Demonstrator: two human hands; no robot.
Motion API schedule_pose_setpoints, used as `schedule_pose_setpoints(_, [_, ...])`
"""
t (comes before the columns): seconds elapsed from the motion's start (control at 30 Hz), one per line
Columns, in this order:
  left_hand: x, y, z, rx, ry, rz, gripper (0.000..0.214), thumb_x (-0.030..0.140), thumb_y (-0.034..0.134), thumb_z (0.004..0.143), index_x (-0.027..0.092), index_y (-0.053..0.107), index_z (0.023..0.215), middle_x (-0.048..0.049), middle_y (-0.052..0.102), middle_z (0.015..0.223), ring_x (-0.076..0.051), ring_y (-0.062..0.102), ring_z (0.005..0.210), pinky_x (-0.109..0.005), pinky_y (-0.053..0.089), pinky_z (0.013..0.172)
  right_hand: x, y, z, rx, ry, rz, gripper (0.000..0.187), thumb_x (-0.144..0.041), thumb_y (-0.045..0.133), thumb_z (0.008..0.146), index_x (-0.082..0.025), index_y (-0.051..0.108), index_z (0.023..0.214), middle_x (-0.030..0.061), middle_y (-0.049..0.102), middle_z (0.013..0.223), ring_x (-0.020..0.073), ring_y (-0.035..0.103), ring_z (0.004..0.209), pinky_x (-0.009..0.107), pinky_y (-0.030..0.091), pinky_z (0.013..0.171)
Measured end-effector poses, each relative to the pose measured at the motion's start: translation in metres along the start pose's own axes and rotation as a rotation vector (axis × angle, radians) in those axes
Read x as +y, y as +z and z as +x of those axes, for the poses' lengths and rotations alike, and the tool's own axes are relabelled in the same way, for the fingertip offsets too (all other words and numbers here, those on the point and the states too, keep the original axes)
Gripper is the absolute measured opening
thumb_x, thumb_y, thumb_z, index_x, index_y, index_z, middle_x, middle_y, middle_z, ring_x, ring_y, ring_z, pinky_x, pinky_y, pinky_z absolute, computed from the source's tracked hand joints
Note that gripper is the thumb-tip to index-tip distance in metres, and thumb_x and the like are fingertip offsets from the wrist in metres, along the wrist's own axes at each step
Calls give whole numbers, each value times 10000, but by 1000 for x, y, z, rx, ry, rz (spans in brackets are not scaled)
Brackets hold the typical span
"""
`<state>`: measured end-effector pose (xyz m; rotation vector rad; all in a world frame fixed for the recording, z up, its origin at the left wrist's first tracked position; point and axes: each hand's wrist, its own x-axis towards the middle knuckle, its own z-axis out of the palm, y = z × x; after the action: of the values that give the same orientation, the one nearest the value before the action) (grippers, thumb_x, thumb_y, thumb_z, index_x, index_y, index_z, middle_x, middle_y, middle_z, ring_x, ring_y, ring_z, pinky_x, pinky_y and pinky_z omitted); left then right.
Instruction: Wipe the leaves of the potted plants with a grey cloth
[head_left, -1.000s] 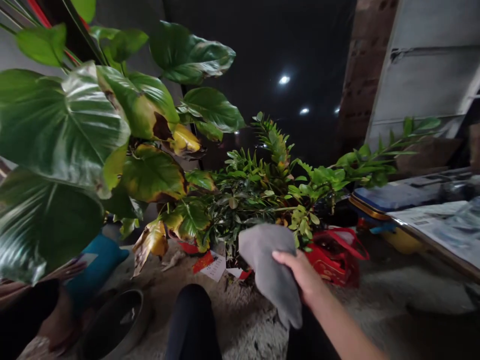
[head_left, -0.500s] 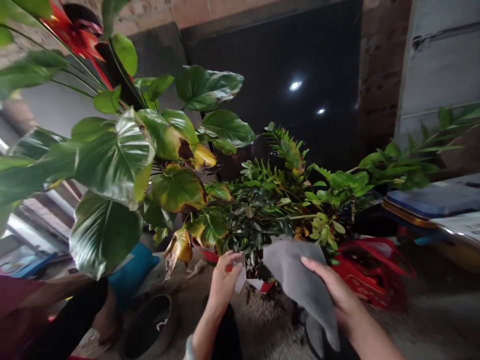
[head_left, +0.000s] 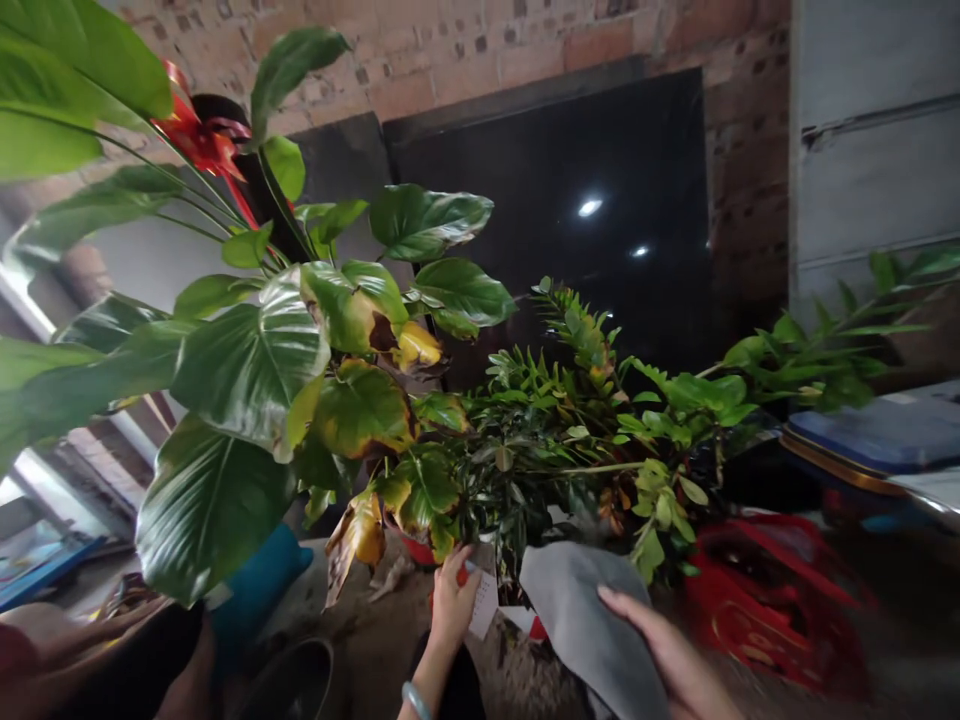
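Note:
My right hand [head_left: 660,650] at the bottom right is closed on a grey cloth [head_left: 577,620], thumb on top, just below the small-leaved bushy plant [head_left: 570,440]. My left hand [head_left: 454,605] at the bottom centre pinches a white paper tag [head_left: 484,605] with red print at the base of that plant. A bangle shows on the left wrist. To the left stands a large-leaved plant [head_left: 255,360] with glossy green leaves, some of them yellow and brown, and a red flower [head_left: 199,135] at the top.
A red bag [head_left: 757,600] lies right of the plants. A blue tray [head_left: 877,435] sits on a table at the right edge. A dark bowl [head_left: 292,680] and a teal cushion [head_left: 259,585] lie at the lower left. Behind are a dark panel [head_left: 600,200] and a brick wall.
The view has tilted upward, so the plants sit lower in the picture. My left hand came into view and took hold of the paper tag. The right hand kept the cloth.

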<state>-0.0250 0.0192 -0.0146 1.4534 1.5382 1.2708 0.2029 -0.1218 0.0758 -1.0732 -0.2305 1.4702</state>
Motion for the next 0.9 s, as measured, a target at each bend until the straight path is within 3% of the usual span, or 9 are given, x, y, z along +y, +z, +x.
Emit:
schedule_pose_setpoints(0.07, [-7,-3,-7,28,47,-19,336,184,683,536,247,773,853,-126,702,1171,-374,532,1227,-469,367,1089,-22,9,-7,10,44,66,398,-391,838,505,-156,741,811,120,777,759,347,740,845,406,604,715])
schedule_pose_setpoints(0.17, [-8,-2,-13,24,7,5,335,181,690,537,248,774,855,-132,676,1172,-396,500,1252,-482,379,1077,-61,47,2,-1,-84,119,339,-334,812,514,-183,713,802,81,760,677,342,739,815,413,604,685])
schedule_pose_setpoints(0.23, [-6,1,-14,27,-35,5,298,184,690,545,242,772,826,-130,673,1126,-394,510,1235,-474,389,1067,-68,70,16,23,-94,128,260,-284,777,506,-205,682,735,67,747,631,343,738,797,425,604,675])
schedule_pose_setpoints(0.33, [-6,4,-9,30,-78,-78,280,179,702,524,225,771,792,-119,692,1029,-376,559,1172,-455,390,1065,-41,73,24,70,35,96,181,-299,734,513,-227,661,662,69,728,582,353,736,810,438,602,691])
schedule_pose_setpoints(0.47, [-12,0,-2,-8,-181,-303,320,236,751,490,196,771,807,-107,736,960,-344,616,1088,-428,432,1001,3,46,5,67,132,0,262,-370,779,474,-220,685,666,88,739,614,367,733,851,439,596,729])
schedule_pose_setpoints(0.6, [-7,-2,-2,-68,-367,-497,400,305,790,486,151,746,852,-92,728,871,-259,663,850,-347,502,750,-12,62,-10,10,42,9,426,-386,847,439,-184,717,791,91,783,775,336,735,844,410,591,730])
schedule_pose_setpoints(0.7, [3,2,-8,-53,-442,-629,469,275,805,479,176,715,928,-91,719,1008,-182,649,733,-285,482,639,-32,92,2,-23,-166,45,480,-341,849,402,-159,727,829,80,786,789,318,731,801,391,585,719])
schedule_pose_setpoints(0.77, [8,5,-11,-74,-470,-730,515,277,803,512,205,685,1008,-80,711,1050,-145,631,665,-275,477,617,-28,99,14,4,-188,36,426,-311,831,401,-152,724,781,78,776,732,320,726,778,395,581,711])
schedule_pose_setpoints(0.9, [11,5,-11,-173,-508,-880,428,343,813,588,190,659,957,-65,728,900,-126,591,581,-296,492,628,18,62,20,127,-44,-65,325,-348,818,465,-181,712,723,69,760,684,326,725,795,406,576,718])
